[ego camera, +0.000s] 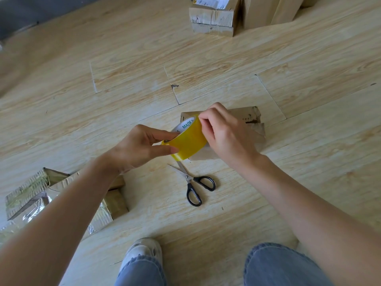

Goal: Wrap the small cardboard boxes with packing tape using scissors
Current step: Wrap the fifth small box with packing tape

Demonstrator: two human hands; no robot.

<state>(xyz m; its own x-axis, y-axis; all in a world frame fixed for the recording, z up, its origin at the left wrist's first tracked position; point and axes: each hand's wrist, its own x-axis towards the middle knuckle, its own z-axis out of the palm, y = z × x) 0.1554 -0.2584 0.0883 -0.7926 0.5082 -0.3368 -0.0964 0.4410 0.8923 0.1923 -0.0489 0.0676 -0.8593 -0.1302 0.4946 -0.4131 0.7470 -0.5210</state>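
Small cardboard box [250, 120], brown and creased with a torn flap, lies on the wood floor [123, 79] behind both hands. Just before it, the yellow tape roll [188, 141] is gripped by the left hand [140, 147], fingers in its core and thumb outside. The right hand [224, 135], fingers curled, pinches the roll's upper edge. Black-handled scissors [193, 182] lie slightly parted on the floor nearer the person.
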